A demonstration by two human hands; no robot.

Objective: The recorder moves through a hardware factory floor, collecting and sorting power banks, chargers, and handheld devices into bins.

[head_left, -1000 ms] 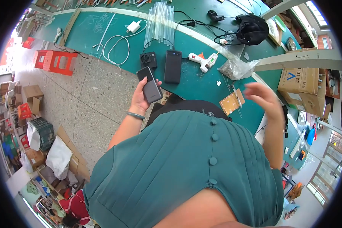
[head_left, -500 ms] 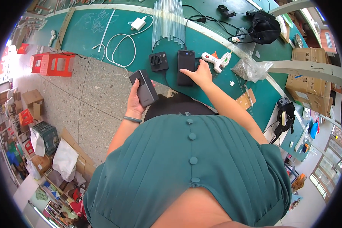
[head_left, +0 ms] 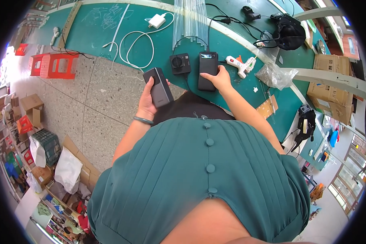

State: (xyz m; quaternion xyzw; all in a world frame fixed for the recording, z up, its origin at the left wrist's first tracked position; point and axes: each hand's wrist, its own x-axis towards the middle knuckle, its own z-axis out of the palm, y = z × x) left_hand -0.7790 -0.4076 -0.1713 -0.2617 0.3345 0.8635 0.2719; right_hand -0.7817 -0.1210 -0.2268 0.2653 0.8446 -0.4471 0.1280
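My left hand (head_left: 147,99) is closed around a dark grey power bank (head_left: 158,87), held up off the table's near edge, over the floor. With thumb and fingers, my right hand (head_left: 220,79) grips the sides of a black power bank (head_left: 207,69) at the edge of the green table. That one has a lit display at its far end and a black cable plugged in there. Just left of it sits a small black box with a round grille (head_left: 180,64), with a cable at its lower side. A white glue gun (head_left: 240,65) lies right of my right hand.
A white charger (head_left: 157,20) with a looped white cable lies at the table's left. Clear tubes (head_left: 190,22) lie at the far middle. A plastic bag (head_left: 275,76), black headgear (head_left: 289,32) and a cardboard box (head_left: 331,81) are at right. Red stools (head_left: 59,66) stand left.
The view has shifted slightly, so the table things sit further right. Both hands keep their grips on the power banks. The black one's display looks brighter.
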